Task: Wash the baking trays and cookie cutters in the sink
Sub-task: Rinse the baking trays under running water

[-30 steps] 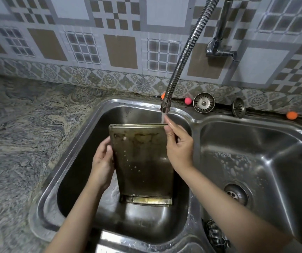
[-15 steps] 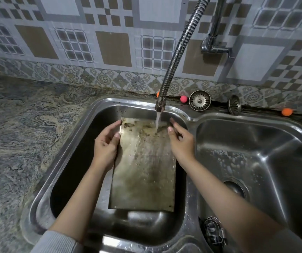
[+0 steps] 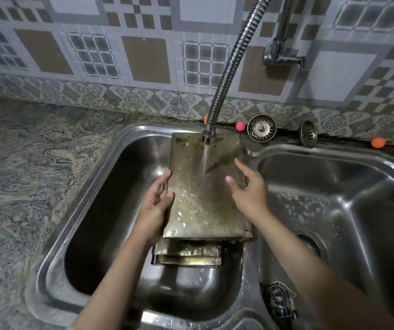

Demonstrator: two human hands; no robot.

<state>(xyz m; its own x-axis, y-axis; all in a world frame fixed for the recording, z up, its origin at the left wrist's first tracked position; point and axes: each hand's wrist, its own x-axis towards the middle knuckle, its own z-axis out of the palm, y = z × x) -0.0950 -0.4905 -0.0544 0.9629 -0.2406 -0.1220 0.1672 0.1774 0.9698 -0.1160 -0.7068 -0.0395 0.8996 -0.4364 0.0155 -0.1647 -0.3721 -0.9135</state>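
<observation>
Now one tray under running water, left hand gripping its edge, right hand spread.

Steel double sink, baking trays in left basin, marbled counter

Both arms are mine, and they show bare skin all the way. My left forearm runs uncovered from the bottom edge of the frame, left of centre, up to the wrist. My right forearm is uncovered too, from the lower right corner to the wrist. My left hand and my right hand wear no gloves, and the nails that show are trimmed short. A small dark mark sits on one finger of the right hand, too small to identify.
</observation>
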